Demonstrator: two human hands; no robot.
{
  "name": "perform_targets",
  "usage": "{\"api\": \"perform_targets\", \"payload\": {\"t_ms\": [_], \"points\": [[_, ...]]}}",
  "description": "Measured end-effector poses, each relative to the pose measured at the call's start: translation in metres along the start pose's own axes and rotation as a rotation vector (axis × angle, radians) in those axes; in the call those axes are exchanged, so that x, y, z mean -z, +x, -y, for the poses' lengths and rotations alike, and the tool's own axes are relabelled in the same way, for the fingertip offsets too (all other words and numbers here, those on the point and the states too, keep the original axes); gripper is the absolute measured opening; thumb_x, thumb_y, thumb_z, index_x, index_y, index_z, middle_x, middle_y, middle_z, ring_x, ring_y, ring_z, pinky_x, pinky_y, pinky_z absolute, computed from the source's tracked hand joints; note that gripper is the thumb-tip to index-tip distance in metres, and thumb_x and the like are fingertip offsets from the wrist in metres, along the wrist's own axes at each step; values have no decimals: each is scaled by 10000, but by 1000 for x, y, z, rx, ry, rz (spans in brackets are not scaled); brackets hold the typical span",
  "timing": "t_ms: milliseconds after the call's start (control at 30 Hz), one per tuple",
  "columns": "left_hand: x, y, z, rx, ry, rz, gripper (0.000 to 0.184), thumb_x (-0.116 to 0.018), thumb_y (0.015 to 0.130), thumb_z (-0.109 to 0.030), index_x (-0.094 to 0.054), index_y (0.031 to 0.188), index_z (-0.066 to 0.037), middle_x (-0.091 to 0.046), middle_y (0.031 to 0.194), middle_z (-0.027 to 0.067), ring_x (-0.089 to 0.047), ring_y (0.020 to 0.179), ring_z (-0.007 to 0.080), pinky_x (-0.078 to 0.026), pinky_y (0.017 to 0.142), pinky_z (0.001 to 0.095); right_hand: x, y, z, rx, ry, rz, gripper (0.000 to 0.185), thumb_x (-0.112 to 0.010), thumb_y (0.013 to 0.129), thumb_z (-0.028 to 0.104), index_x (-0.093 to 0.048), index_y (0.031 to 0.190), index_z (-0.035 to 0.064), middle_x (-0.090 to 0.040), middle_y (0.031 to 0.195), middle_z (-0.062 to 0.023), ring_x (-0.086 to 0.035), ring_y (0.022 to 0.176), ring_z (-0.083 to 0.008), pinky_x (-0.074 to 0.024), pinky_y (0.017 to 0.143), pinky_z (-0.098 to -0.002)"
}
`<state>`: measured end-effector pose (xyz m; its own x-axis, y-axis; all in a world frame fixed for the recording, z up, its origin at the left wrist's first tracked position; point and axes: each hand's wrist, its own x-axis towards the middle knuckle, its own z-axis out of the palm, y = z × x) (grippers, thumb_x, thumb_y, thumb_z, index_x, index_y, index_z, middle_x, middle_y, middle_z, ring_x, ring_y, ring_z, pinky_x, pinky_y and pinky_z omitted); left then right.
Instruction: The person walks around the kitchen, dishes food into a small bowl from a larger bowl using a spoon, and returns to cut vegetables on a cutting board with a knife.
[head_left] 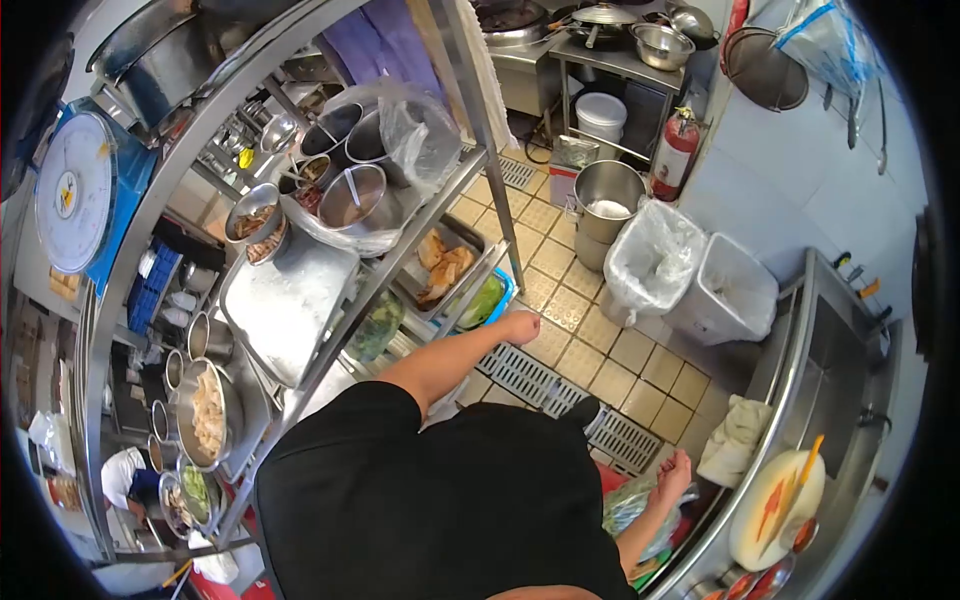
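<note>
My left hand (519, 327) hangs over the tiled floor, just beside a blue-edged tray of green leaves (484, 303). Its fingers are curled into a loose fist, and whether anything is inside cannot be seen. Close behind that tray is a metal pan of browned meat pieces (443, 268). On the right, my right hand (672, 478) is raised with its fingers bent together, above a clear plastic bag of greens (634, 512). A pale cloth (735, 440) lies on the sink edge near it.
Steel shelving (408, 222) with pots and bowls runs along the left. Two lined bins (722, 290), a tall steel pot (606, 225) and a red fire extinguisher (675, 153) stand ahead. A steel sink (800, 350) and an oval board (777, 508) are at the right.
</note>
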<state>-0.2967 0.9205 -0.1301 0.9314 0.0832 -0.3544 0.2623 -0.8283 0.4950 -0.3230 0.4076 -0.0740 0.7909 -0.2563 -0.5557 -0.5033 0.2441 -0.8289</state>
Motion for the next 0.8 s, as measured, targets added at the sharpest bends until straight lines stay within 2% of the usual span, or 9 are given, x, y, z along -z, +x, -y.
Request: {"api": "perform_targets", "payload": {"t_ms": [100, 200, 233, 267, 300, 367, 467, 600, 800], "points": [[0, -14, -13, 52, -48, -3, 247, -509, 781, -230, -667, 820, -44, -658, 847, 200, -638, 788, 356, -503, 706, 458, -23, 57, 38, 1, -6, 102, 102, -578, 876, 242, -533, 853, 153, -463, 660, 34, -448, 567, -79, -339, 498, -225], [-32, -26, 33, 232, 20, 399, 293, -480, 799, -284, -656, 804, -49, -656, 738, 160, -649, 697, 281, -509, 630, 421, -49, 87, 88, 24, 14, 127, 103, -578, 879, 237, -537, 864, 144, -464, 674, 30, -439, 566, -78, -337, 497, -226], [-52, -33, 57, -29, 445, 346, 325, -456, 802, -305, -661, 780, -54, -651, 707, 148, -640, 637, 272, -510, 591, 413, -56, 93, 103, 35, -15, 135, 101, -574, 884, 228, -553, 896, 130, -463, 685, 24, -432, 568, -76, -332, 492, -224], [-65, -38, 85, -107, 411, 551, 297, -486, 788, -295, -666, 783, -58, -655, 712, 137, -640, 648, 269, -512, 598, 411, -58, 108, 109, 76, -25, 149, 92, -571, 886, 212, -577, 902, 121, -453, 668, 36, -423, 563, -69, -326, 486, -218], [-71, -52, 101, -21, 232, 423, 215, -627, 682, -267, -708, 733, -74, -658, 721, 171, -627, 615, 320, -509, 608, 435, -52, 128, 107, 69, -27, 202, 149, -590, 873, 176, -621, 980, 77, -543, 731, 14, -497, 645, -73, -411, 580, -234], [-57, -60, 94, 356, 89, 616, 213, -634, 725, -271, -694, 759, -70, -652, 738, 170, -629, 626, 303, -507, 607, 436, -53, 150, 103, 121, -29, 194, 181, -581, 873, 165, -627, 1005, 51, -601, 816, -16, -549, 716, -116, -457, 654, -266], [-52, -47, 62, 413, 79, 602, 224, -606, 750, -266, -672, 774, -54, -648, 747, 182, -629, 667, 319, -502, 629, 442, -74, 146, 124, 126, -128, 144, 198, -594, 864, 202, -640, 979, 47, -634, 833, -39, -579, 741, -116, -459, 642, -258], [-53, 30, 12, 269, 113, 565, 240, -570, 782, -259, -643, 794, -32, -644, 759, 197, -628, 720, 342, -495, 659, 450, -76, 155, 123, 110, -42, 188, 193, -616, 850, 233, -641, 909, 51, -614, 754, -29, -550, 667, -86, -443, 606, -254], [-40, 200, -145, -239, 285, 521, 265, -515, 831, -249, -600, 823, 2, -637, 777, 220, -627, 801, 375, -484, 704, 463, -27, 143, 142, 156, -111, -107, 207, -597, 854, 224, -643, 912, 31, -636, 783, -37, -585, 718, -122, -469, 655, -280]]}}
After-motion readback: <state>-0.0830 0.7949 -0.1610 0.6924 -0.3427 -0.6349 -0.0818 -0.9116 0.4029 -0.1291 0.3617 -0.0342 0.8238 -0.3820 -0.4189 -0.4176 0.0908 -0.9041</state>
